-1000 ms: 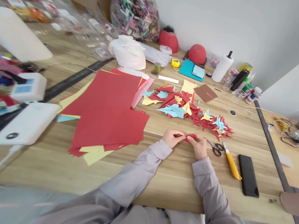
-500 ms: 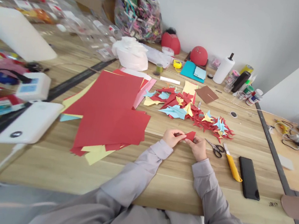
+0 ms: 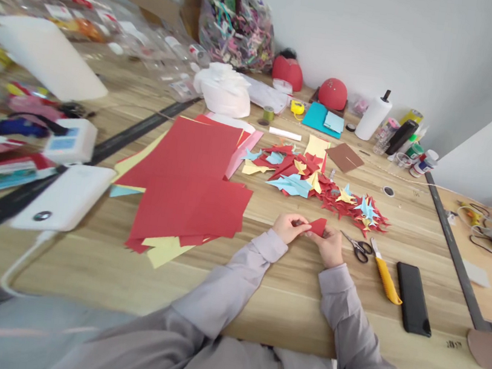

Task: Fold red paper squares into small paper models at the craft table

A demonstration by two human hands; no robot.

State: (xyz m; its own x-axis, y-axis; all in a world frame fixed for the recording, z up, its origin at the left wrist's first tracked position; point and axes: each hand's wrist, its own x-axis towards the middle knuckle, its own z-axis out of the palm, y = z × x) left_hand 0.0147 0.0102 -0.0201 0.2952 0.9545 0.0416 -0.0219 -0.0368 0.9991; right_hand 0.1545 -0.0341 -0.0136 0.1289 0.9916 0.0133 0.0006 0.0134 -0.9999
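Observation:
Between both hands is a small folded piece of red paper [image 3: 318,226], its pointed top edge showing above the fingers. My left hand [image 3: 288,228] pinches its left end, thumb and forefinger closed. On the other side my right hand [image 3: 329,246] grips the lower right edge, thumb in front. Just beyond the hands lies a heap of folded paper planes [image 3: 292,183] in red, blue and yellow. To the left, large red paper sheets [image 3: 193,201] overlap yellow and pink ones. Dark-handled scissors [image 3: 359,249] and a yellow utility knife [image 3: 386,280] rest right of my right hand.
A black phone [image 3: 413,298] lies at the right front. A white power bank [image 3: 63,198] with a cable is at the left. Along the wall stand a bag of scraps [image 3: 238,27], red domes [image 3: 332,93] and a white bottle [image 3: 373,117]. Plastic bottles crowd the far left.
The view has shifted slightly, so everything appears a little further right. Both hands keep their hold on the red paper, with hardly any change in finger position.

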